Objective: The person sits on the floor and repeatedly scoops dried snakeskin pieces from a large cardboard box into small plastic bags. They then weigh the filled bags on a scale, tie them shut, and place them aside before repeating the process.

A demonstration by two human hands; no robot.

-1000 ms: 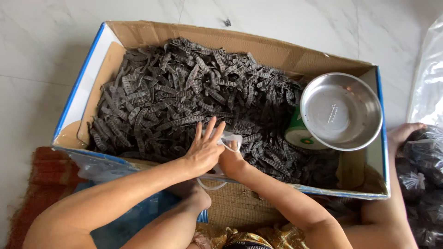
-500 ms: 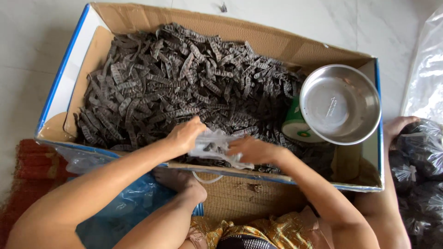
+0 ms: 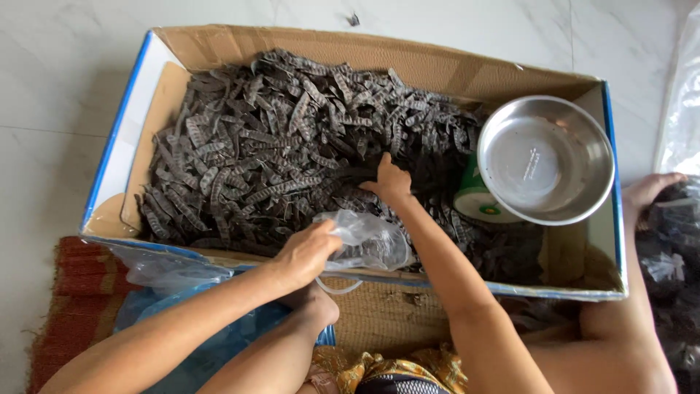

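The clear bag (image 3: 368,241) lies over the near wall of the box (image 3: 437,69), at about six o'clock of the pod heap, its mouth crumpled and turned toward the pods (image 3: 292,138). Its thin film makes its far edge hard to trace against the dark pods, and whether anything lies inside cannot be told.

The left hand (image 3: 306,252) grips the bag at its nine o'clock edge, fingers curled shut on the film. The right hand (image 3: 390,182) sits at the bag's twelve o'clock, pressed down into the pods with its fingers bent; the fingertips are buried among them, so how far it is open and whether it has pods in its grasp cannot be told.

The pods are dark, flat and ridged, filling the box from nine o'clock across to the middle. At three o'clock a steel bowl (image 3: 543,157) rests on a green-and-white tub (image 3: 477,201), which it mostly hides. Beyond the box at three o'clock a foot (image 3: 652,190) shows, and next to it a dark pile under plastic, cut off by the frame edge. At seven o'clock a blue bag (image 3: 189,335) lies on a woven mat (image 3: 73,292), partly hidden by the left arm. A knee (image 3: 313,310) rises below the left hand.
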